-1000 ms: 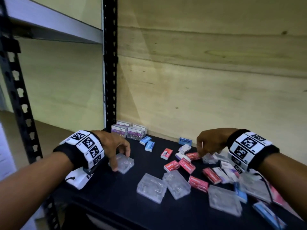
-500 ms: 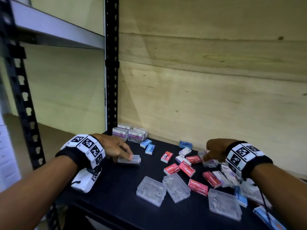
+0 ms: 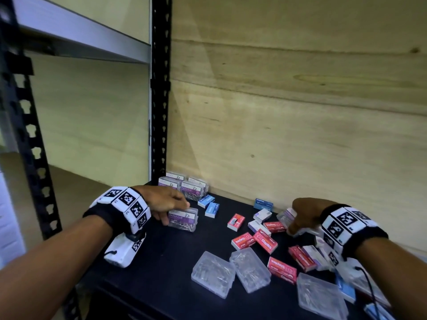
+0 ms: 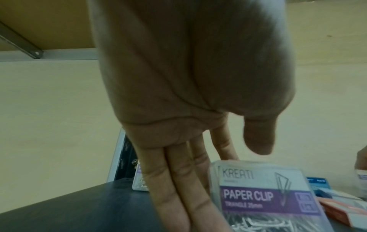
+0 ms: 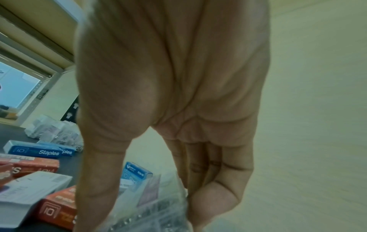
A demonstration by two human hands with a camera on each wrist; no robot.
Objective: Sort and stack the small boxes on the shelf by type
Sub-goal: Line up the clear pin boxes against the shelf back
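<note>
A clear plastic paper clip box [image 3: 183,219] with a purple label was held by the left hand [image 3: 161,202] near the back left of the dark shelf [image 3: 161,262], tipped up with its labelled face toward the person and its long axis running left to right. The fingers [image 4: 178,196] were laid straight behind the box and the thumb was at its top edge, so the grip was a light, narrow pinch. Just behind it, four like boxes [image 3: 182,185] stood stacked in the back corner against the wooden wall [image 3: 300,135]. The right hand [image 3: 305,215] was curled round another clear box [image 3: 285,217], its lie too blurred to tell. Red staple boxes [image 3: 265,242], blue boxes [image 3: 209,204] and flat, rounded clear cases [image 3: 213,271] lay scattered between.
</note>
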